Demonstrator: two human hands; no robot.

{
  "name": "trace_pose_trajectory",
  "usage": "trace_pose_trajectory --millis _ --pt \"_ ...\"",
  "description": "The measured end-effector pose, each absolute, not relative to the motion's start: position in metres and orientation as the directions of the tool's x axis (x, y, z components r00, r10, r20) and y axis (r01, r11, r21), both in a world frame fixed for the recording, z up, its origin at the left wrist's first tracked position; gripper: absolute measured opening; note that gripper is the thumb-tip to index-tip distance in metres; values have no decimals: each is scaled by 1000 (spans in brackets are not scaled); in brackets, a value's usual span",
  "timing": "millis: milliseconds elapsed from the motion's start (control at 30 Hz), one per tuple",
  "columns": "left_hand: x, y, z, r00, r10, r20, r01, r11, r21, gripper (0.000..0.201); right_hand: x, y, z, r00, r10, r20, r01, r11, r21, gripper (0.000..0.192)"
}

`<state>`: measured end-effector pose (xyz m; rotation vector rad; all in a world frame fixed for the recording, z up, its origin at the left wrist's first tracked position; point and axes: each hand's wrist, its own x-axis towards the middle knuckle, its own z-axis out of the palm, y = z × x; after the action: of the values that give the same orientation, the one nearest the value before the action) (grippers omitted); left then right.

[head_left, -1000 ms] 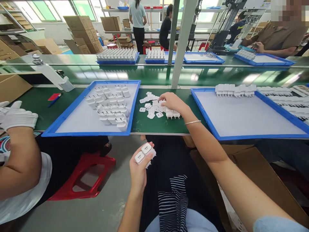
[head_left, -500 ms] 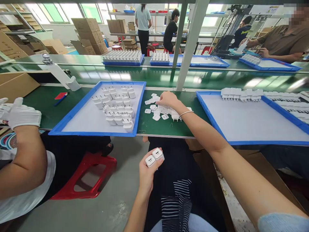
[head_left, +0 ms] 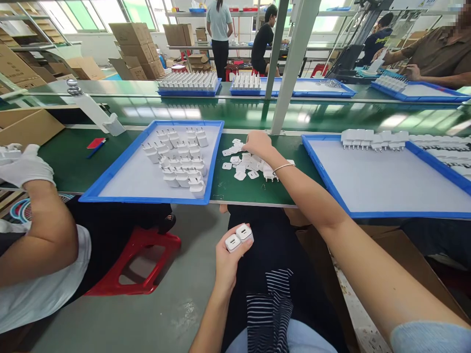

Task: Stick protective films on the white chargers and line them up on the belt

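My left hand (head_left: 228, 260) is closed around two white USB charger plugs (head_left: 238, 237) side by side, their port faces turned up, above my lap. At arm's length, my right hand (head_left: 258, 144) is at the pile of small white square covers (head_left: 240, 175) on the green bench, fingers bent down and pinched at its upper edge. Whatever the fingertips hold is hidden. Near my right wrist lie a few white chargers (head_left: 271, 171) with their pins toward me. To the left, a blue-rimmed tray (head_left: 117, 184) bears several white chargers (head_left: 181, 177) standing pins up.
Right of the pile is another blue-rimmed tray (head_left: 390, 196) with a row of chargers (head_left: 373, 139) along its back edge. A metal post (head_left: 290, 73) rises behind my right hand. At left, a co-worker's gloved hand (head_left: 31, 166) is over the bench, near a red stool (head_left: 147, 279).
The view has shifted slightly. My right hand stays at the covers with its fingers a little more curled, and my left hand keeps hold of the two chargers. The co-worker's gloved hand moved left.
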<state>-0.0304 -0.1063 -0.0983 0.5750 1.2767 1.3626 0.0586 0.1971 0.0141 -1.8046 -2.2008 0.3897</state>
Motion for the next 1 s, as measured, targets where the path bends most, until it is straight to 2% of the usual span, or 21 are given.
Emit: trace_pose_trajectory --millis 100,200,267,300,400,467,600,767,867,1000 --pt "-32 -104 -92 -242 924 -295 -411 178 894 46 75 188 24 -223 970 99 848 243 -470 13" --pt "-35 -99 -81 -123 966 -226 -495 138 858 44 95 162 27 -288 938 192 755 346 -558 17" --pt "-38 -93 -71 -47 988 -150 -541 101 835 46 109 134 23 -325 894 308 656 448 -607 18" --pt "-38 -90 -66 -24 994 -108 -555 77 828 47 116 118 19 -330 850 411 573 526 -629 17" --pt "-37 -80 -53 12 1000 8 -563 0 827 45 134 68 4 -297 686 665 413 720 -558 13" --pt "-34 -75 -47 34 997 63 -558 -33 829 43 142 40 -5 -280 603 747 401 780 -480 14" --pt "-26 -72 -43 50 998 28 -534 3 846 49 153 6 -13 -319 514 796 377 840 -391 28" --pt "-30 -75 -38 144 985 -98 -420 151 895 59 164 -7 -13 -494 429 756 320 899 -300 35" --pt "-34 -78 -32 221 970 -104 -373 183 909 55 169 -14 -12 -564 409 718 266 913 -310 33" --pt "-33 -82 -24 242 964 -107 -306 180 935 49 175 -23 -9 -568 434 699 217 899 -381 33"
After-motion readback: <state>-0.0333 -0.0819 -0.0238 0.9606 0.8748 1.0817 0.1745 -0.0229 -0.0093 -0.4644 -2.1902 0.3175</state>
